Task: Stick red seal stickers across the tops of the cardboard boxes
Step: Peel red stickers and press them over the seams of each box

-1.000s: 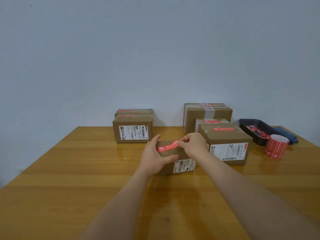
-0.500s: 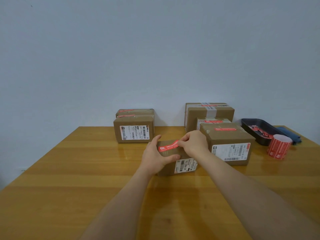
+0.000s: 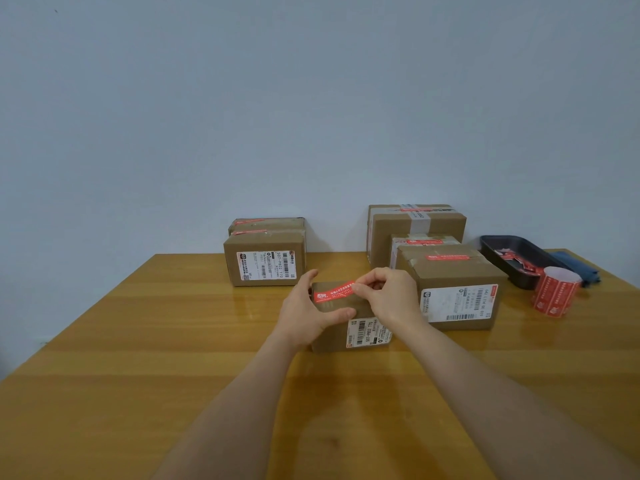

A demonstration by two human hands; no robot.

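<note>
A person's right hand (image 3: 391,296) pinches one end of a red seal sticker (image 3: 334,292) over a small cardboard box (image 3: 349,327) mid-table, while the left hand (image 3: 304,311) grips the box. The thin, floppy strip looks best held by its ends.

Parcel-packing station in plain room: labelled cardboard boxes (image 3: 265,259) on wooden table (image 3: 145,358), roll of red seal stickers (image 3: 554,292), black tray (image 3: 509,252), bare pale wall (image 3: 242,98)
</note>
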